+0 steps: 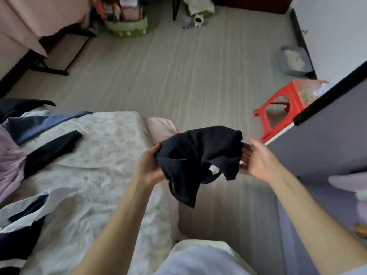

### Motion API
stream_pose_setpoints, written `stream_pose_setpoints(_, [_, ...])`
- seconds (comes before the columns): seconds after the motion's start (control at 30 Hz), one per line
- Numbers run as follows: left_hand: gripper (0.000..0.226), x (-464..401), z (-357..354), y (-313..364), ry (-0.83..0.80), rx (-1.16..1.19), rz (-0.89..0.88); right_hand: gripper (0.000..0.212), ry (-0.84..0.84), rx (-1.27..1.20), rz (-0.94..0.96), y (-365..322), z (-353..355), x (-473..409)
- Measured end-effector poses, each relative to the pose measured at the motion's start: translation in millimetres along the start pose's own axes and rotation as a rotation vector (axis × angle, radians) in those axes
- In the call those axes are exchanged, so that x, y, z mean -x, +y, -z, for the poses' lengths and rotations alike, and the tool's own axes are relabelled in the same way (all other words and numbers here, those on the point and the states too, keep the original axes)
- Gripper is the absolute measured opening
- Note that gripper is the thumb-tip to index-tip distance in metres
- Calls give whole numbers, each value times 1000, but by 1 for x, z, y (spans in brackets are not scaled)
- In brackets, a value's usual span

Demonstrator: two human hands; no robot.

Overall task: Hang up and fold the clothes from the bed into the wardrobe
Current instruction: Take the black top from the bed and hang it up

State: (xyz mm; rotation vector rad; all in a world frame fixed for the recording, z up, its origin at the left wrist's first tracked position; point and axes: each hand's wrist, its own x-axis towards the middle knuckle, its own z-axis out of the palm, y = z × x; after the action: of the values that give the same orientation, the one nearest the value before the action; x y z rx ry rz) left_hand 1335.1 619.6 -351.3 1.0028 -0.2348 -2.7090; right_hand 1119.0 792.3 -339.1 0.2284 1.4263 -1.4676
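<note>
A pale striped floor fills the room between the bed, on the left, and the grey wardrobe on the right. Other clothes lie on the bed, presumably awaiting their turn. The black garment hangs in the air past the bed's corner, bunched (probably being sorted out for folding). The left hand pinches one edge; the right hand props the other with fingers extended, seemingly spreading it rather than clutching.
</note>
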Motion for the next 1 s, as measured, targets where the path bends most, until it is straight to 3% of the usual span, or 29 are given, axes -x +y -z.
stream_pose_setpoints(0.17, [38,-17,-96,-85,-259,35,296,30,-220,12,83,17,69,34])
stream_pose_setpoints(0.27, [39,-25,-138,-116,-244,51,351,19,-91,184,165,24,94,46])
stream_pose_setpoints(0.4, [67,-50,-175,-156,-190,-20,242,47,22,264,289,15,143,71])
stream_pose_setpoints(0.5, [75,-66,-168,-185,-166,-291,213,22,8,164,308,4,180,89])
stream_pose_setpoints(0.6, [83,-73,-154,-239,-392,-510,364,18,-46,154,295,-1,212,104])
stream_pose_setpoints(0.67, [74,-76,-155,-273,-457,-572,364,19,-20,155,298,-1,227,113])
stream_pose_setpoints(0.77, [41,-82,-170,-309,-323,-731,219,19,85,134,307,1,255,125])
stream_pose_setpoints(0.83, [35,-86,-178,-320,-194,-922,55,21,168,311,279,2,275,132])
stream_pose_setpoints(0.87, [35,-87,-188,-326,-209,-1026,19,23,232,476,250,1,288,137])
stream_pose_setpoints(0.93, [33,-84,-207,-336,-373,-1224,-2,14,409,762,212,0,312,146])
stream_pose_setpoints(1.0, [33,-78,-229,-347,-607,-1420,0,40,556,839,310,-1,331,159])
